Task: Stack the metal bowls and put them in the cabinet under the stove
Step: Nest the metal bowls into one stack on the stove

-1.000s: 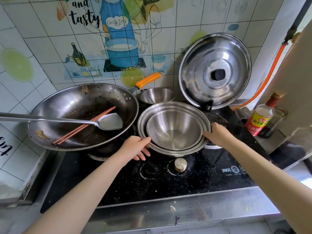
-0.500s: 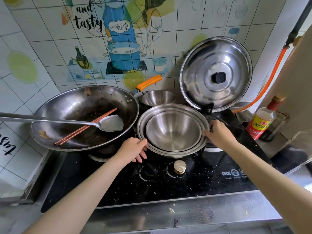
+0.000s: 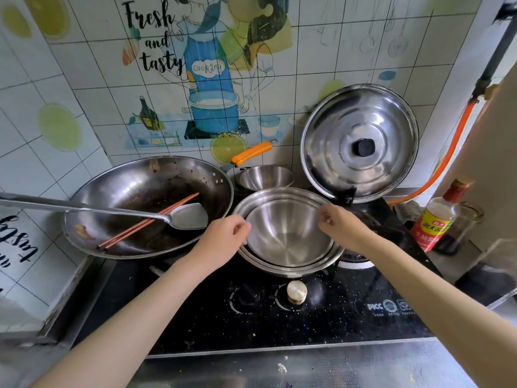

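Observation:
A stack of nested metal bowls sits on the black stove between the wok and the lid. The innermost bowl is the deepest. My left hand pinches its left rim with curled fingers. My right hand pinches the right rim from the far side. Behind the stack stands a smaller metal bowl on its own, touched by neither hand. The cabinet under the stove is out of view.
A dirty wok with a spatula and chopsticks lies left of the bowls. A large steel lid leans on the tiled wall. A sauce bottle stands right. A brass knob sits in front.
Both hands moved up and inward from the outer edge of the stack onto the rim of the innermost bowl. The camera came closer and tilted up.

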Available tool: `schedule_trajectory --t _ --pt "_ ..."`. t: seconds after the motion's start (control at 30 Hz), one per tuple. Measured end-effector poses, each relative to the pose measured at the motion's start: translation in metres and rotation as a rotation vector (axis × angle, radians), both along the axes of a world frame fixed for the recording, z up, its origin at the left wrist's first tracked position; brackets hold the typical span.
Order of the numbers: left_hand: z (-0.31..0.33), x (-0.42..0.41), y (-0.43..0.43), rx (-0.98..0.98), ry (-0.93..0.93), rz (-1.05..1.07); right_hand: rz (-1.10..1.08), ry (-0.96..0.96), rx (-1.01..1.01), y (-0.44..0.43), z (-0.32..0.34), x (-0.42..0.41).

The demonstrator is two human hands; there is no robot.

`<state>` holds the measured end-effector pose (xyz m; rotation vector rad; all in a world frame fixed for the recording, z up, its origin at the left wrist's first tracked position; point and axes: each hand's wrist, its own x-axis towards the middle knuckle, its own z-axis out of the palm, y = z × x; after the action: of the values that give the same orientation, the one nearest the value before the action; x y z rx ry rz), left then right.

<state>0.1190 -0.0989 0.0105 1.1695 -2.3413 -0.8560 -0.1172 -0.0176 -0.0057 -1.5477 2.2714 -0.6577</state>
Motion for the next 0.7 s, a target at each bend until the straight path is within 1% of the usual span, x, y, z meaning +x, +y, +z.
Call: schedule_trajectory --t 0.07,0.13,0.23,0.3,0.33,0.4,0.53,0.63,0.7 --pt "-0.001 -0.002 0.001 -0.038 -0.033 -0.033 0.031 -0.002 0.021 -0.003 -0.002 0.004" --pt "-0.004 -0.004 0.0 -0.048 -0.094 -0.11 0.046 -0.013 0.055 -0.006 -0.004 0.007" --pt "-0.009 -0.012 -0.004 0.018 -0.28 -0.303 0.033 -0.025 0.103 -0.012 -0.008 0.012" --pt "-0.012 -0.016 -0.007 0.041 -0.429 -0.387 0.019 -0.016 0.128 -0.017 -0.011 0.014" --pt "-0.013 -0.017 -0.009 0.028 -0.497 -0.411 0.013 -0.018 0.14 -0.019 -0.012 0.016" --pt "-0.013 -0.017 -0.014 -0.026 -0.575 -0.434 0.002 -0.022 0.159 -0.025 -0.015 0.017" --pt "-0.012 -0.013 -0.023 -0.091 -0.586 -0.487 -0.031 -0.006 0.161 -0.035 -0.018 0.018" --pt "-0.01 -0.012 -0.031 -0.095 -0.553 -0.496 -0.04 0.007 0.178 -0.042 -0.021 0.022" --pt "-0.008 -0.01 -0.035 -0.065 -0.524 -0.507 -0.039 0.001 0.177 -0.046 -0.02 0.025"
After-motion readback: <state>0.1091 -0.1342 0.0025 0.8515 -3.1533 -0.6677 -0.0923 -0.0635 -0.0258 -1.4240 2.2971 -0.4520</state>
